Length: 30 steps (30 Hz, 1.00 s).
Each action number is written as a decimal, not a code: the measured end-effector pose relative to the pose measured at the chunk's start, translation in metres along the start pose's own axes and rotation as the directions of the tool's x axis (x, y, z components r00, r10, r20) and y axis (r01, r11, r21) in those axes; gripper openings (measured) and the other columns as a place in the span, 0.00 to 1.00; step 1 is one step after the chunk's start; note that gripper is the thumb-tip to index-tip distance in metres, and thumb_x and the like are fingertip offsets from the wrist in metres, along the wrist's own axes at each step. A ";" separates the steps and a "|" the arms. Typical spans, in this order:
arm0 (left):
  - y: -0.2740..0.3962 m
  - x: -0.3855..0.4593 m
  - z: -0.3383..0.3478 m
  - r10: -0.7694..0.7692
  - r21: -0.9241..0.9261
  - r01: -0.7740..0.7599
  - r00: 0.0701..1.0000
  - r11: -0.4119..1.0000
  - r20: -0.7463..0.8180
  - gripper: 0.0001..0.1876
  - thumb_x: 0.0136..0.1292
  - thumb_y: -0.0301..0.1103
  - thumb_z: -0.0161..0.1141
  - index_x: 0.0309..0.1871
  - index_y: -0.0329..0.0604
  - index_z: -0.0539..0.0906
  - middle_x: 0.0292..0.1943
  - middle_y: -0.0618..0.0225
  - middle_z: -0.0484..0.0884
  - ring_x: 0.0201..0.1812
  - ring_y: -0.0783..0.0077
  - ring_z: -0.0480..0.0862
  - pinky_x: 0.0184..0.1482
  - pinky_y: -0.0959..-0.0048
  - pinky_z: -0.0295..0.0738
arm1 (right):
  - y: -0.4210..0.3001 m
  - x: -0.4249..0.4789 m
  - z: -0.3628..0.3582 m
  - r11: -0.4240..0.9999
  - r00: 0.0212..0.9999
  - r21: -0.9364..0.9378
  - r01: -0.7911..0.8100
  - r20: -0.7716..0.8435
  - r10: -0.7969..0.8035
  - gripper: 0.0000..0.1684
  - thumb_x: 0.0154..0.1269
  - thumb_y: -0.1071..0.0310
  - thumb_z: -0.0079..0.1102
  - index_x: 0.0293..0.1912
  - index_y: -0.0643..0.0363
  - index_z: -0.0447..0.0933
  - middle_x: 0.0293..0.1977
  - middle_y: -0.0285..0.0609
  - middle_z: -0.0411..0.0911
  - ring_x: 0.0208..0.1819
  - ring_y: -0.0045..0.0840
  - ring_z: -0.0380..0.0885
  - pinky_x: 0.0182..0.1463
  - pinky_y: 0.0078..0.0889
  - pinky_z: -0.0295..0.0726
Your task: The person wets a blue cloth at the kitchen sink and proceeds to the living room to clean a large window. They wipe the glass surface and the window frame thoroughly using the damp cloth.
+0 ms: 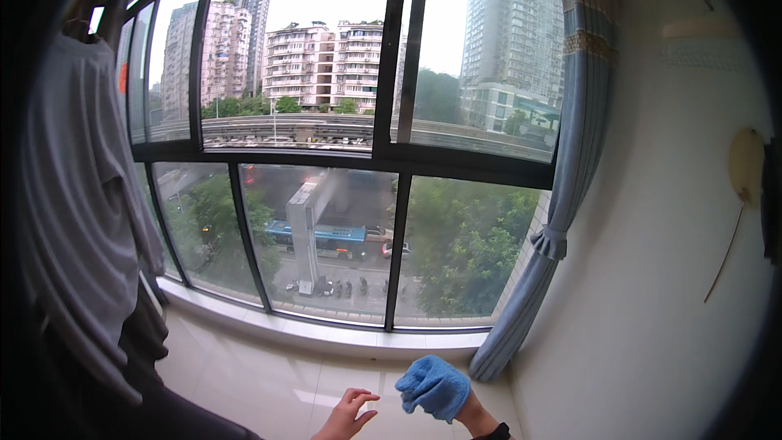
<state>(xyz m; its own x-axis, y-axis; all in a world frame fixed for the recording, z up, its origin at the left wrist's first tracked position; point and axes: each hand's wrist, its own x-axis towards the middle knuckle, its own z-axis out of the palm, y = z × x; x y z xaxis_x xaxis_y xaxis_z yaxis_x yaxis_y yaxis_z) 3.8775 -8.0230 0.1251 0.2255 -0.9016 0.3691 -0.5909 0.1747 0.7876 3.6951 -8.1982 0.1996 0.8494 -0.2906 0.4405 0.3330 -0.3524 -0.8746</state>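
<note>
A blue cloth [435,386], which looks like terry or microfibre, is draped over my right hand and hides its fingers. Only the wrist of my right hand [476,417] shows below it, with a dark band or cuff. To the left of the cloth, my left hand [351,412] is raised with thumb and fingers apart, holding nothing. A small gap separates my left hand from the cloth. Beyond both hands stands a large dark-framed window [391,162] with upper and lower panes. Some lower panes look hazy.
A white sill [342,331] runs below the window above a glossy tiled floor [256,366]. A tied blue-grey curtain [553,244] hangs at right beside a pale wall [635,293] bearing a hand fan [745,165]. Grey clothing [85,183] hangs at left.
</note>
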 end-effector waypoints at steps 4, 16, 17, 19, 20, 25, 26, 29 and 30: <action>-0.063 0.087 -0.043 0.036 0.043 -0.036 0.999 0.998 -0.012 0.15 0.58 0.29 0.66 0.50 0.47 0.80 0.47 0.60 0.76 0.52 0.56 0.77 0.52 0.65 0.75 | 0.024 0.065 -0.035 0.939 0.952 0.305 -0.160 -0.204 0.229 0.09 0.60 0.70 0.62 0.38 0.64 0.76 0.36 0.45 0.81 0.36 0.30 0.80 0.41 0.29 0.79; -0.152 0.318 -0.097 0.216 0.162 -0.210 0.976 0.964 -0.019 0.17 0.58 0.26 0.64 0.52 0.44 0.78 0.52 0.56 0.74 0.55 0.52 0.76 0.53 0.62 0.75 | 0.103 0.223 -0.180 0.950 0.880 0.312 -0.026 -0.444 0.170 0.08 0.69 0.71 0.51 0.44 0.64 0.67 0.37 0.48 0.75 0.36 0.33 0.81 0.31 0.32 0.85; -0.151 0.341 -0.100 0.202 0.161 -0.197 0.979 0.967 -0.019 0.17 0.59 0.26 0.63 0.52 0.44 0.78 0.53 0.55 0.74 0.57 0.51 0.75 0.55 0.61 0.74 | 0.114 0.238 -0.199 0.991 0.868 0.131 -0.016 -0.490 0.079 0.09 0.69 0.71 0.52 0.46 0.64 0.67 0.38 0.48 0.75 0.34 0.33 0.81 0.31 0.33 0.85; -0.153 0.389 -0.106 0.249 0.214 -0.238 0.968 0.947 -0.023 0.19 0.58 0.25 0.64 0.53 0.45 0.76 0.55 0.56 0.73 0.61 0.48 0.72 0.59 0.59 0.71 | 0.117 0.271 -0.236 0.996 0.875 -0.092 -0.020 -0.484 -0.028 0.11 0.68 0.73 0.54 0.49 0.62 0.68 0.40 0.44 0.75 0.33 0.26 0.80 0.31 0.30 0.85; -0.153 0.413 -0.109 0.282 0.266 -0.264 0.959 0.927 -0.034 0.20 0.57 0.24 0.65 0.54 0.45 0.76 0.56 0.56 0.73 0.62 0.47 0.72 0.60 0.59 0.71 | 0.115 0.289 -0.251 0.997 0.856 -0.079 -0.016 -0.516 -0.027 0.11 0.68 0.73 0.53 0.48 0.62 0.68 0.40 0.43 0.75 0.34 0.25 0.79 0.33 0.29 0.84; -0.160 0.536 -0.121 0.357 0.364 -0.292 0.925 0.885 -0.126 0.25 0.56 0.24 0.65 0.58 0.45 0.72 0.61 0.57 0.69 0.68 0.49 0.65 0.66 0.56 0.62 | 0.128 0.392 -0.337 0.928 0.707 -0.307 0.211 -0.608 -0.362 0.06 0.67 0.71 0.52 0.43 0.58 0.70 0.38 0.36 0.74 0.39 0.18 0.73 0.47 0.22 0.75; -0.161 0.559 -0.119 0.365 0.359 -0.294 0.919 0.886 -0.148 0.25 0.56 0.25 0.65 0.59 0.45 0.72 0.62 0.57 0.69 0.68 0.49 0.65 0.66 0.56 0.62 | 0.123 0.413 -0.357 0.881 0.684 -0.403 0.249 -0.571 -0.455 0.05 0.67 0.71 0.51 0.42 0.58 0.70 0.38 0.35 0.74 0.39 0.18 0.72 0.48 0.22 0.73; -0.165 0.614 -0.118 0.380 0.377 -0.283 0.901 0.882 -0.211 0.28 0.56 0.25 0.65 0.61 0.45 0.69 0.65 0.58 0.66 0.70 0.50 0.62 0.67 0.56 0.60 | 0.133 0.460 -0.411 0.890 0.641 -0.383 0.245 -0.625 -0.446 0.20 0.70 0.65 0.52 0.58 0.62 0.66 0.50 0.37 0.72 0.48 0.20 0.70 0.55 0.25 0.69; -0.168 0.629 -0.120 0.388 0.393 -0.278 0.892 0.876 -0.233 0.29 0.56 0.24 0.65 0.62 0.44 0.69 0.65 0.57 0.65 0.70 0.50 0.62 0.67 0.56 0.60 | 0.138 0.474 -0.420 0.863 0.618 -0.438 0.250 -0.614 -0.491 0.23 0.71 0.65 0.52 0.61 0.63 0.65 0.54 0.39 0.71 0.52 0.22 0.70 0.58 0.26 0.67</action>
<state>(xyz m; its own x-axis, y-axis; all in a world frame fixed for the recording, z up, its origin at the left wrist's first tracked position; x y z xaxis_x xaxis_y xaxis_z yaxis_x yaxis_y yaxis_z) 4.2114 -8.5722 0.2841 0.1527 -0.6438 0.7498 -0.8849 0.2487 0.3938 3.9717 -8.7582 0.3733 0.1100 -0.5532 0.8257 0.3203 -0.7667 -0.5564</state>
